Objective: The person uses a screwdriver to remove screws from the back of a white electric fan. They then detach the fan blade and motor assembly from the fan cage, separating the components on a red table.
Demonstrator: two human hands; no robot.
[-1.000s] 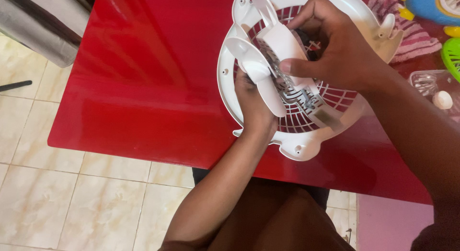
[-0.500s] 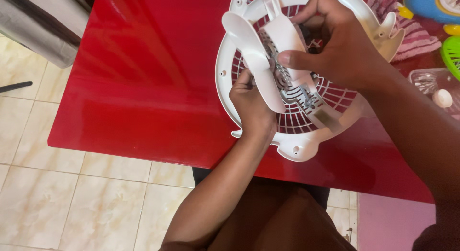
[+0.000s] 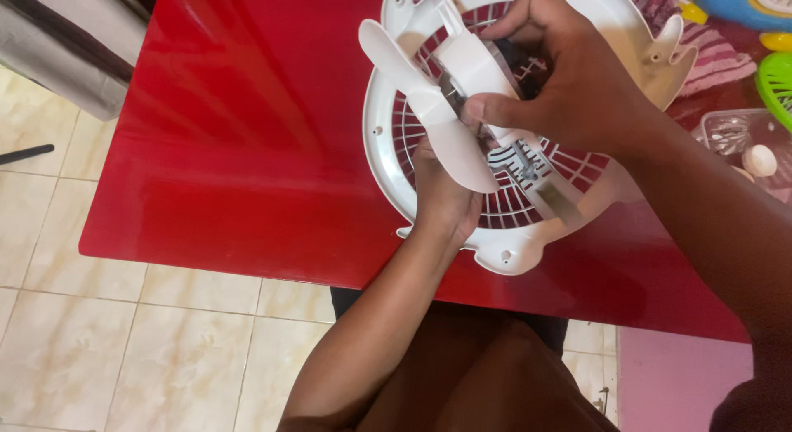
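Right hand (image 3: 569,85) clamps the white fan blade hub (image 3: 474,65) from above, thumb pressed along its near side, other fingers curled over the far side. Left hand (image 3: 445,193) comes up from below, closed on the lower edge of one white fan blade (image 3: 450,143); its fingertips are hidden behind the blade, so exact contact there can't be told. A second blade (image 3: 388,48) sticks out to the upper left, clear of both hands. Blade assembly sits over the middle of the round white fan grille (image 3: 384,160), tilted rather than flat. Grille's ribs and a small motor mount (image 3: 524,164) show just right of the left hand. Grille lies on the red table (image 3: 239,135), near its front edge, with mounting tabs poking out at the bottom (image 3: 507,257) and upper right (image 3: 668,40). Off to the right: a pink striped cloth (image 3: 709,65), a clear plastic tray (image 3: 726,135) holding small parts, a green plastic piece (image 3: 775,85), a blue and yellow toy (image 3: 738,7). Tiled floor (image 3: 99,333) below the table.
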